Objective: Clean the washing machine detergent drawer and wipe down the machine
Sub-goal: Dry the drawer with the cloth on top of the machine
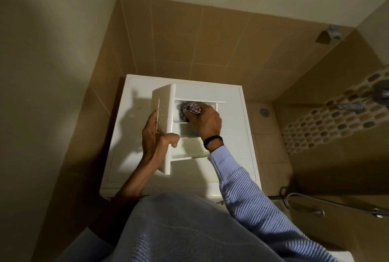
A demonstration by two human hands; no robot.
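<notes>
The white detergent drawer (190,148) is out of the machine and held above the white washing machine top (233,135). My left hand (156,135) grips the drawer's front panel, thumb hooked over its edge. My right hand (205,123) holds a bunched checked cloth (191,108) pressed into the drawer's far compartment. The compartments nearer me show pale and open. A black band sits on my right wrist.
Tan tiled walls close in behind and to the left of the machine. To the right are a tiled floor with a round drain (263,112), a mosaic strip with a metal tap (353,106), and a metal hose (305,205) low down.
</notes>
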